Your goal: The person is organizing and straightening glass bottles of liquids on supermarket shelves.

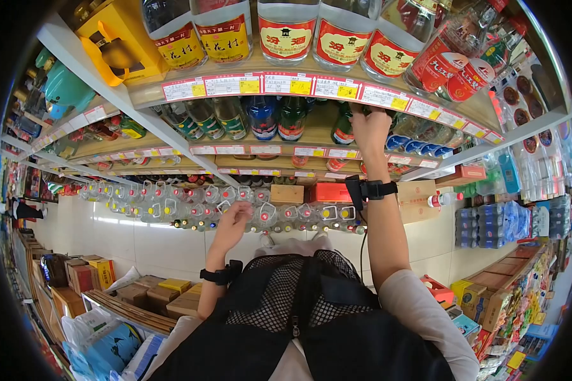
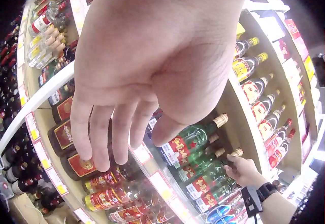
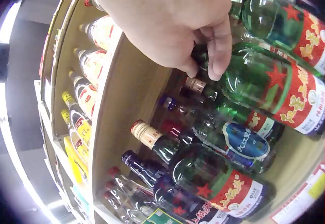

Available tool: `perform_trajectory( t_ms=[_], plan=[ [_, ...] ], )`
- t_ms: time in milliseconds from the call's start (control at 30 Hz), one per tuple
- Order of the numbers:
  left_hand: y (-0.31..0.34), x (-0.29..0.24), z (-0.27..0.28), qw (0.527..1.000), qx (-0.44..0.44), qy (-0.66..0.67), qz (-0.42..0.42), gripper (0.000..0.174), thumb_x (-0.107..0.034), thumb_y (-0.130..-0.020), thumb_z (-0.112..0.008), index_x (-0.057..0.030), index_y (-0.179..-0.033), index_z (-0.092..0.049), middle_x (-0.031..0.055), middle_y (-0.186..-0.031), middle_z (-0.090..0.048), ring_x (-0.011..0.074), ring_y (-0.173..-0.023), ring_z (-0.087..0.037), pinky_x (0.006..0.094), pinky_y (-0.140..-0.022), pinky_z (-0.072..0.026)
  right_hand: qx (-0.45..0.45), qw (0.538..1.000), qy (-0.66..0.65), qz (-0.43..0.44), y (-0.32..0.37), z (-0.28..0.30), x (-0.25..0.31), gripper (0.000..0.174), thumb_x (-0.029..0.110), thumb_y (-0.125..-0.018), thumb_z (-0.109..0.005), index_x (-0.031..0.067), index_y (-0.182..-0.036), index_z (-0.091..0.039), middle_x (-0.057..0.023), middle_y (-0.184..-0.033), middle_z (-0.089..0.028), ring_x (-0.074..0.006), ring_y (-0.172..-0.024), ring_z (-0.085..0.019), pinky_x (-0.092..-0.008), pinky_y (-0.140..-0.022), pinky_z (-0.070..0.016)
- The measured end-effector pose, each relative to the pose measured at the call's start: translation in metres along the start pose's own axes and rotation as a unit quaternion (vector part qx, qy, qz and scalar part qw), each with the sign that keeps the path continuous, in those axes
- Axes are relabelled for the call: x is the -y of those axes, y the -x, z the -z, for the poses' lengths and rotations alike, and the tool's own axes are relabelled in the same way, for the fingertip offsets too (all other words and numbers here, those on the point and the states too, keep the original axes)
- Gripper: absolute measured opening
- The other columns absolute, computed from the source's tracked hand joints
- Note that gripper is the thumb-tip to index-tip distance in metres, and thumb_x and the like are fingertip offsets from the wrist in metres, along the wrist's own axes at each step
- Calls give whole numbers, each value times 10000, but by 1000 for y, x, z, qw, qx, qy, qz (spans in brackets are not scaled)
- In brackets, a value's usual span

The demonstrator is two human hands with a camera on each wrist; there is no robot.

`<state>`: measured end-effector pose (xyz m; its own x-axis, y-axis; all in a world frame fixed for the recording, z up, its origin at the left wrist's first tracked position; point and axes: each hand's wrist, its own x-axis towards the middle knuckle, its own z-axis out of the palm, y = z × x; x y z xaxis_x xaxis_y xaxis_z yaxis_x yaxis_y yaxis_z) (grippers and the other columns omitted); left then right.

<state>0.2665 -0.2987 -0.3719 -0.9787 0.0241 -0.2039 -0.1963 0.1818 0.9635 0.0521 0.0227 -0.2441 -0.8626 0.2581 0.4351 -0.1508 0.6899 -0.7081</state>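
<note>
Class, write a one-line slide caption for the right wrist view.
Right hand grips the neck of a green bottle with a red label, among other bottles on a wooden shelf.

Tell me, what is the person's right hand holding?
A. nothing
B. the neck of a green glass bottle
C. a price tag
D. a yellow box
B: in the right wrist view the right hand curls its fingers round the neck of a green bottle lying on the shelf.

Head view faces shelves [image 1: 311, 86]; wrist views share bottles [image 3: 284, 89].
</note>
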Motion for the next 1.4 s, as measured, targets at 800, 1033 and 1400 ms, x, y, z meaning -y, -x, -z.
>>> perform_trajectory(
  t_ms=[800,1033,1400],
  plan=[
    [22,12,6,998,-1,30,49,259,-65,-916,-566,20,-1161,-574,58,-959,-639,132,-868,-635,265,-780,-500,28,983,-176,-40,10,-39,42,284,157,-853,-743,-76,-1008,-691,-112,-802,-727,-150,-580,-696,-252,-519,-555],
    [19,13,1,998,5,40,45,263,-70,-914,-584,21,-1160,-574,57,-945,-641,120,-844,-625,253,-764,-497,20,990,-139,-30,11,-40,45,316,169,-835,-761,-79,-1013,-681,-120,-804,-729,-149,-574,-695,-255,-515,-558],
    [15,2,-2,997,37,57,34,257,-100,-908,-617,21,-1131,-583,45,-908,-635,121,-822,-630,258,-747,-491,-102,990,-85,-56,22,16,9,312,185,-754,-774,-14,-975,-681,-152,-895,-720,-238,-677,-670,-340,-678,-521]
  ],
)
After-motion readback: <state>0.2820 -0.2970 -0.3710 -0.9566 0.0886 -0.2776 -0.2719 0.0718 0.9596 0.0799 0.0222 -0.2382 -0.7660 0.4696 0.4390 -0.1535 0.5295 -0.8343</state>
